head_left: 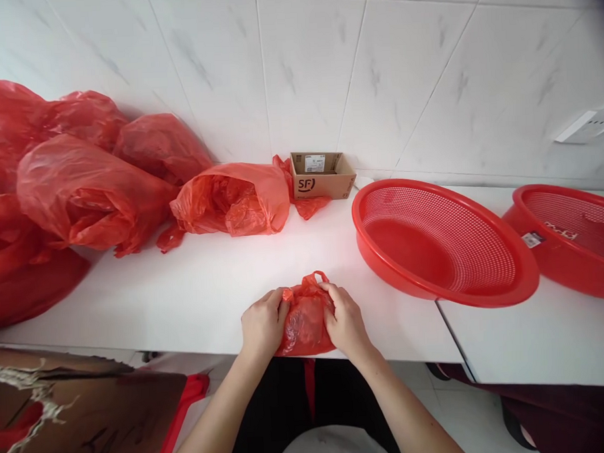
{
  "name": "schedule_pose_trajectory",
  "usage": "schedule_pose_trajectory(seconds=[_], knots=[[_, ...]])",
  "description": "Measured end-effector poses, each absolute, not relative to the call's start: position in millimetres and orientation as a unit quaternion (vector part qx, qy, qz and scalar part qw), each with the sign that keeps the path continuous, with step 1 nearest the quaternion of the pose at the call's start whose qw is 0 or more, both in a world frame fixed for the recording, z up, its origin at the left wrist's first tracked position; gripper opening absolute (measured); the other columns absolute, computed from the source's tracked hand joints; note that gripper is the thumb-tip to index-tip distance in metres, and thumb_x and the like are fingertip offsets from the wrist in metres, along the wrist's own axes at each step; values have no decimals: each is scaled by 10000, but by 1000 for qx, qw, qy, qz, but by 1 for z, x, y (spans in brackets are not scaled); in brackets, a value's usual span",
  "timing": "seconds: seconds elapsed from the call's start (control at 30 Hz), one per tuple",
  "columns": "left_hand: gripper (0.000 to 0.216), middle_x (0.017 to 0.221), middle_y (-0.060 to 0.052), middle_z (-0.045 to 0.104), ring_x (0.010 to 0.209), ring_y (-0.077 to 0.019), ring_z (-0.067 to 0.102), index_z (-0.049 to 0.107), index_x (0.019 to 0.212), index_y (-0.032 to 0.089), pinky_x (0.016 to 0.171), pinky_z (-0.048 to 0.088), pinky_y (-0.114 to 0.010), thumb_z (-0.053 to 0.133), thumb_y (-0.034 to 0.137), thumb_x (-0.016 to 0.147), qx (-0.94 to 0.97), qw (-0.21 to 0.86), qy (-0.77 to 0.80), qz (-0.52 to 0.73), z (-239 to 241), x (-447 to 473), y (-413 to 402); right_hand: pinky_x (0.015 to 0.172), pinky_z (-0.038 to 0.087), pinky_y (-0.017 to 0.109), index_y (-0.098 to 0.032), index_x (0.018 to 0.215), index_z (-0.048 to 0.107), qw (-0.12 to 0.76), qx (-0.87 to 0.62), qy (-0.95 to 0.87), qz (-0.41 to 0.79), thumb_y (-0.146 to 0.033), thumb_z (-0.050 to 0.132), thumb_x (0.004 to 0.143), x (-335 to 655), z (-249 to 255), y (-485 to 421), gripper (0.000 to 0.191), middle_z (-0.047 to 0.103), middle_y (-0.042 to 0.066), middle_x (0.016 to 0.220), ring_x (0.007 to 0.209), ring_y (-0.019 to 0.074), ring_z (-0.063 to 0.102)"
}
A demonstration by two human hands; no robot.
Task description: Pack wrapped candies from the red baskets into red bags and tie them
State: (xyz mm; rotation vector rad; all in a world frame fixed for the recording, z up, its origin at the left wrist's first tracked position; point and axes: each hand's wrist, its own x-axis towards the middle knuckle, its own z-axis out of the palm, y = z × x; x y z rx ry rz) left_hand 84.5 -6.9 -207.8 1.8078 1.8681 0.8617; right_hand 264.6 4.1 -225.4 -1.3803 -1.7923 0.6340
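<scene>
While left hand point(260, 326), right hand point(347, 322) clutch small bag point(305, 320), colander point(453, 246) sits near right.

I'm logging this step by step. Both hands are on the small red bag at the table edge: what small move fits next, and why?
Probably pull the small red bag open at its top. The left hand and right hand grip it from both sides, its mouth looks bunched shut with a handle loop sticking up, and the red basket beside it is empty.
</scene>
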Motion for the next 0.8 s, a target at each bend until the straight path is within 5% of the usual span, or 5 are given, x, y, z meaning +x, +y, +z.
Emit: schedule_pose_trajectory(seconds=[0.17, 0.37, 0.53, 0.67, 0.8], knots=[[371, 840, -36, 707, 740, -199, 631, 705, 864, 225, 682, 433, -301, 418, 443, 952, 612, 253, 646, 379, -206, 80, -5, 925, 500, 380, -232, 1151, 551, 464, -496, -608, 411, -319, 615, 849, 272, -207, 4, 321, 665, 72, 1105, 1031, 228, 628], [491, 987, -79, 723, 876, -221, 674, 713, 1028, 176, 785, 515, -307, 417, 555, 929, 505, 364, 608, 493, -203, 55, -22, 581, 399, 232, -213, 697, 463, 548, -524, -534, 374, -469, 575, 879, 277, -207, 2, 334, 453, -40, 628, 601, 120, 454], [425, 667, -38, 652, 634, -182, 612, 692, 740, 148, 590, 481, -271, 681, 573, 752, 324, 401, 626, 585, -205, 26, -28, 537, 281, 240, -209, 588, 278, 482, -557, -626, 257, -485, 485, 924, 276, -210, -3, 482, 308, -45, 538, 539, 109, 316], [420, 596, 6, 565, 582, -119, 531, 572, 599, 173, 598, 464, -239, 674, 552, 749, 276, 350, 614, 651, -203, 10, -28, 532, 229, 259, -193, 564, 248, 402, -601, -676, 144, -483, 456, 930, 286, -211, -6, 512, 299, -37, 500, 509, 109, 295], [433, 553, 24, 502, 542, -102, 486, 493, 576, 185, 560, 442, -229, 691, 545, 710, 256, 350, 601, 671, -201, 11, -31, 512, 217, 258, -190, 570, 228, 362, -606, -684, 181, -496, 422, 938, 295, -214, -8, 517, 259, -47, 481, 486, 106, 245]])
